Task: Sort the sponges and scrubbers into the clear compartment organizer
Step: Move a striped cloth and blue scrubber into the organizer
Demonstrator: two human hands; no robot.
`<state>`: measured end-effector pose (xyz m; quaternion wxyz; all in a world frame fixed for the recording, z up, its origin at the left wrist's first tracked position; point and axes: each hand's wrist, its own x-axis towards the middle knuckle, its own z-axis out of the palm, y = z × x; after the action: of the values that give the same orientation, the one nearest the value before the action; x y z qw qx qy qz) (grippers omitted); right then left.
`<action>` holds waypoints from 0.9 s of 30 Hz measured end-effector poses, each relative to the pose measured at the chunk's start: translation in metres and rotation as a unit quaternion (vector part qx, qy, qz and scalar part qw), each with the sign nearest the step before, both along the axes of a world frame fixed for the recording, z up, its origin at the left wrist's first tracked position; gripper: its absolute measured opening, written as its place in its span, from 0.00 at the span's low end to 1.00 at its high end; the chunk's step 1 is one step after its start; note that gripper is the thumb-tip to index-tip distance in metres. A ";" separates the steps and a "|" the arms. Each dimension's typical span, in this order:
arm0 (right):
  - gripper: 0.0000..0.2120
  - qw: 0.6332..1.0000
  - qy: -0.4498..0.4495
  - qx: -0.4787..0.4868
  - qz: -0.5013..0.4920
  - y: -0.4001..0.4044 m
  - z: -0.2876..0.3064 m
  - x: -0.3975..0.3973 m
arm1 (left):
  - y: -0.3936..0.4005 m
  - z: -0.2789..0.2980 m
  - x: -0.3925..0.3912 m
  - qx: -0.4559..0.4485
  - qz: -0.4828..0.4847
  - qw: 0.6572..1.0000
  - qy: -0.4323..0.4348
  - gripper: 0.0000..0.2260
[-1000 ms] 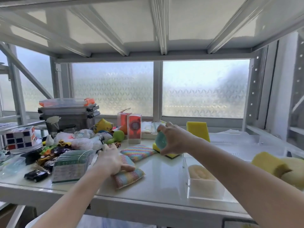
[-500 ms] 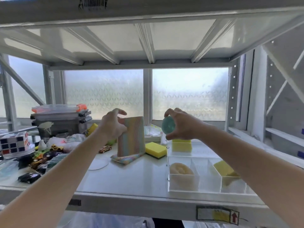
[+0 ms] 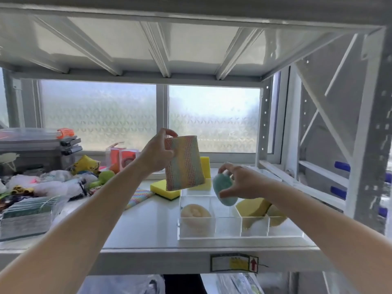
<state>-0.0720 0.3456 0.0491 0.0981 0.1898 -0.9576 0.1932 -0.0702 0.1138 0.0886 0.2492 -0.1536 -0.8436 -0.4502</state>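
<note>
Above the clear acrylic compartment organizer (image 3: 222, 234), which sits on the white metal shelf (image 3: 144, 230), both hands are raised and well apart. Left hand (image 3: 156, 154) is clamped on a flat rectangular scrubber pad of rainbow-striped woven mesh (image 3: 184, 163), held upright by its top edge over the organizer's rear left corner. Right hand (image 3: 241, 183) pinches a teal oval sponge of fuzzy texture (image 3: 224, 188) directly over the organizer's middle compartments. Front left compartment holds a cream, rounded, ridged sponge (image 3: 196, 212); compartments to the right hold a yellow porous block sponge (image 3: 252, 206). Left of the organizer lie a yellow rectangular foam sponge with dark underside (image 3: 163, 187) and a second rainbow-striped pad (image 3: 139, 196), flat on the shelf.
</note>
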 end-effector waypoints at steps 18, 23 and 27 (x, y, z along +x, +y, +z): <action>0.29 0.984 -0.106 0.143 0.021 -0.007 -0.021 0.003 | -0.003 -0.017 -0.005 0.000 0.013 1.000 -0.018 0.14; 0.28 0.978 -0.100 0.181 0.017 -0.012 -0.018 0.002 | -0.004 -0.018 -0.004 0.005 0.007 1.000 -0.022 0.14; 0.28 0.981 -0.090 0.168 0.025 -0.011 -0.014 0.005 | -0.001 -0.018 -0.004 0.001 0.001 1.000 -0.021 0.13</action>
<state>-0.0670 0.3350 0.0354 -0.0266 0.2093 -0.9763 0.0483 -0.0739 0.1129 0.0702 0.2316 -0.1429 -0.8485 -0.4539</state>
